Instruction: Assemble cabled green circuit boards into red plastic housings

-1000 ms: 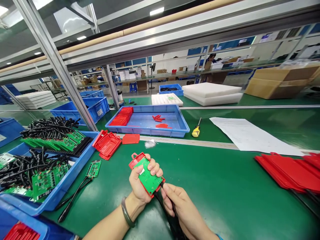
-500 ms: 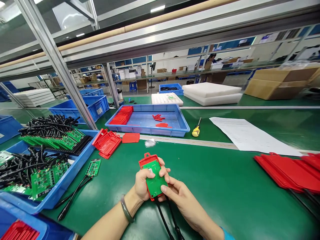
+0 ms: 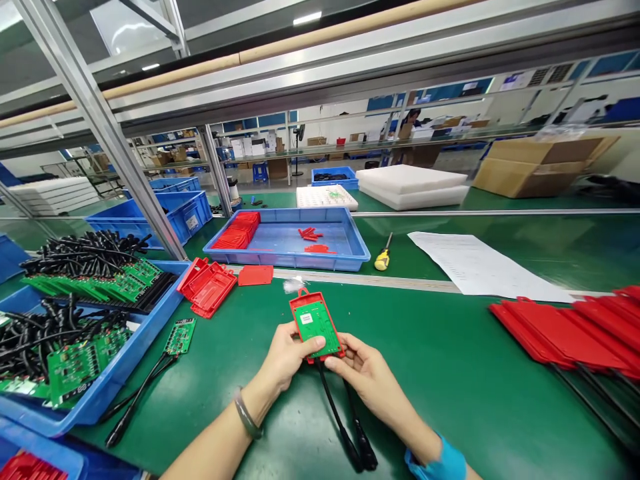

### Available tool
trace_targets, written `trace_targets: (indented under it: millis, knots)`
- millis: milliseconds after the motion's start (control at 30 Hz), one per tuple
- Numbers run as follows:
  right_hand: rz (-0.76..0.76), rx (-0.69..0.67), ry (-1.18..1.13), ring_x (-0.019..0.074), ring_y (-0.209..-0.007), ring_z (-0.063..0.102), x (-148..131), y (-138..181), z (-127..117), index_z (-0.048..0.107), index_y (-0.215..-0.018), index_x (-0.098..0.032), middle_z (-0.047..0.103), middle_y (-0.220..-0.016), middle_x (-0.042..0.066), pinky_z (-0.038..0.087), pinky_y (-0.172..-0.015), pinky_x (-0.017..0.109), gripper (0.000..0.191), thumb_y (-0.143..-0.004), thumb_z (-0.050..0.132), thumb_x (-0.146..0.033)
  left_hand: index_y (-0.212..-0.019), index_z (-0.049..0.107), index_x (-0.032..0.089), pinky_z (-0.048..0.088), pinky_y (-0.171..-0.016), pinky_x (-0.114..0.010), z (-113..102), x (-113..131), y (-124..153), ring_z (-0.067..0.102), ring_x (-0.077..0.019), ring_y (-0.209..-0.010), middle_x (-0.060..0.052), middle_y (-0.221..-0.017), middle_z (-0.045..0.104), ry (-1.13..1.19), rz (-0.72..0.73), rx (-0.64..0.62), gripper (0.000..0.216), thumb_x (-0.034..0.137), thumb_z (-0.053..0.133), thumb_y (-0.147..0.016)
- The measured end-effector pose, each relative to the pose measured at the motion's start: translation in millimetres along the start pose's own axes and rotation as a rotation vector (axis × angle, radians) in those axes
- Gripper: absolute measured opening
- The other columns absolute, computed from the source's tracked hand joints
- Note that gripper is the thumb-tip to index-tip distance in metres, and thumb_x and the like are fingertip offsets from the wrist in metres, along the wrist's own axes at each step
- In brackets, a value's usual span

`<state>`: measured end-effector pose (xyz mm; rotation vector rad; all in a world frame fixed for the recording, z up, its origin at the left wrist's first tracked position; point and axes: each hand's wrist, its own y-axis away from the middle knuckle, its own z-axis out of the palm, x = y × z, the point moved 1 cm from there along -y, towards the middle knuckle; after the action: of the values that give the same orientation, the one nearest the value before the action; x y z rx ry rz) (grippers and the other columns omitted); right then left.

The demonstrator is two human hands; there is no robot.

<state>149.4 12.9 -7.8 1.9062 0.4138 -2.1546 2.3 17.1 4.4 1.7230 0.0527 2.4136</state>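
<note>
Between my hands is a red plastic case (image 3: 294, 304) with a green circuit board (image 3: 320, 327) lying in it, a small white label near the board's upper left. My left hand (image 3: 293, 350) grips the case's left side, its thumb pressed on the lower part of the board. At the lower right edge, my right hand (image 3: 357, 363) holds the case, thumb near where the cables come out. Two black cables (image 3: 333, 407) hang from the case's lower end to the bench, ending in thick connectors. The fingers beneath the case are partly hidden.
A blue bin (image 3: 165, 293) of cabled circuit boards stands left, beside a loose board (image 3: 180, 337). Open red cases (image 3: 213, 290) and a flat red plate (image 3: 255, 275) lie before a blue tray (image 3: 345, 260). Behind are a screwdriver (image 3: 383, 257) and paper (image 3: 480, 267); finished-looking red cases (image 3: 565, 333) lie right.
My left hand has slid down the case and its thumb now rests on the board's lower part, baring the white label. The case has shifted slightly up and right in view.
</note>
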Motion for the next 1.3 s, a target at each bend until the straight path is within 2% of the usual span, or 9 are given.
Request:
trace_targets:
  millis: [100,267,467,567,767,900,1033,1167,1300]
  knots:
    - [-0.047,-0.002,0.060,0.0219,-0.090,0.063,4.0,2.2,0.3,0.060,-0.105,-0.017,0.067,-0.099,0.008,0.049,-0.086,0.035,0.035,-0.077,0.068,-0.036,-0.087,0.069,0.010,0.048,-0.076,-0.036,-2.5,2.2,-1.3,0.064,-0.0211,-0.073,-0.009,-0.082,0.071,-0.006,0.015,-0.015,0.036,0.028,0.080,-0.058]
    - [-0.147,0.144,0.368,0.0227,-0.086,0.062,5.9,4.6,-0.6,0.064,-0.101,-0.019,0.067,-0.095,0.008,0.048,-0.080,0.035,0.026,-0.081,0.063,-0.035,-0.086,0.069,0.011,0.049,-0.077,-0.035,-2.2,0.9,-1.9,0.065,-0.0207,-0.076,-0.009,-0.084,0.072,0.008,0.086,-0.049,0.032,0.027,0.079,-0.060]
    - [-0.039,-0.062,0.168,0.0194,-0.077,0.060,5.1,-3.3,-1.8,0.060,-0.089,-0.017,0.064,-0.082,0.005,0.048,-0.073,0.031,0.027,-0.084,0.054,-0.043,-0.089,0.067,0.009,0.052,-0.068,-0.034,-5.0,2.0,-4.0,0.064,-0.0203,-0.067,-0.010,-0.080,0.071,-0.044,0.043,-0.109,0.038,0.030,0.079,-0.059]
    - [-0.043,0.032,0.260,0.0178,-0.066,0.055,16.4,-5.4,-3.2,0.057,-0.080,-0.018,0.059,-0.071,0.003,0.046,-0.064,0.029,0.027,-0.084,0.051,-0.044,-0.092,0.066,0.009,0.052,-0.068,-0.034,-2.8,-1.1,-4.7,0.065,-0.0217,-0.070,-0.011,-0.084,0.071,-0.113,0.077,-0.102,0.039,0.029,0.077,-0.060]
    - [-0.088,0.229,0.495,0.0172,-0.059,0.050,30.8,-1.3,-1.7,0.052,-0.076,-0.021,0.055,-0.066,0.001,0.042,-0.057,0.028,0.021,-0.084,0.047,-0.040,-0.090,0.066,0.011,0.051,-0.072,-0.033,2.0,-9.0,-4.9,0.065,-0.0241,-0.078,-0.009,-0.087,0.071,-0.362,0.228,0.041,0.028,0.024,0.072,-0.066]
    - [-0.056,0.120,0.280,0.0181,-0.065,0.054,22.7,-3.5,-1.1,0.054,-0.079,-0.020,0.060,-0.074,0.002,0.045,-0.062,0.029,0.024,-0.082,0.052,-0.044,-0.093,0.065,0.010,0.051,-0.076,-0.034,-3.0,-6.1,-7.2,0.065,-0.0242,-0.081,-0.011,-0.090,0.071,-0.253,0.182,-0.037,0.031,0.025,0.073,-0.066]
    - [0.018,0.033,-0.064,0.0215,-0.091,0.059,9.5,-5.7,0.0,0.061,-0.097,-0.021,0.065,-0.099,0.005,0.045,-0.086,0.034,0.029,-0.078,0.063,-0.043,-0.092,0.065,0.009,0.052,-0.076,-0.035,-5.9,-4.5,-7.3,0.066,-0.0223,-0.078,-0.011,-0.087,0.071,-0.134,0.071,-0.151,0.040,0.023,0.079,-0.057]
    - [0.120,0.001,-0.319,0.0253,-0.096,0.061,3.9,-4.7,1.4,0.064,-0.105,-0.019,0.067,-0.104,0.008,0.045,-0.088,0.040,0.037,-0.077,0.067,-0.043,-0.084,0.062,0.010,0.051,-0.069,-0.030,-0.5,-12.4,-3.9,0.064,-0.0172,-0.070,-0.009,-0.080,0.070,-0.093,0.012,-0.104,0.039,0.021,0.082,-0.053]
    - [0.085,0.116,-0.449,0.0253,-0.098,0.062,4.0,-5.1,-0.8,0.067,-0.101,-0.018,0.069,-0.103,0.009,0.044,-0.092,0.041,0.032,-0.077,0.068,-0.040,-0.080,0.059,0.011,0.050,-0.073,-0.026,8.7,-22.0,0.3,0.062,-0.0120,-0.069,-0.004,-0.078,0.067,0.071,-0.013,-0.048,0.036,0.020,0.082,-0.054]
